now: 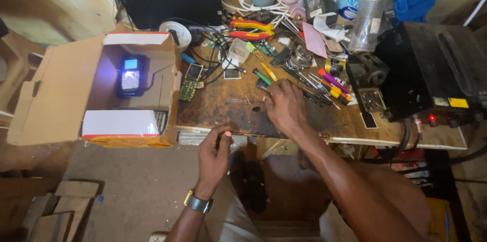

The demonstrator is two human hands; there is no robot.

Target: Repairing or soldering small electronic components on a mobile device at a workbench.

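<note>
My left hand (214, 155) hovers at the near edge of the worn wooden workbench (223, 115), fingers pinched on a small dark object; what it is cannot be made out. A watch sits on that wrist. My right hand (285, 106) reaches onto the bench, palm down, fingertips at a green-handled screwdriver (262, 76) and a pile of several small screwdrivers (329, 86). Whether its fingers grip anything is hidden under the hand.
An open cardboard box (61, 90) at the left holds a lit phone (131, 75). Red-handled pliers (249, 29), cables, a circuit board (187, 90), a plastic bottle (367, 16) and a black machine (436, 69) crowd the bench.
</note>
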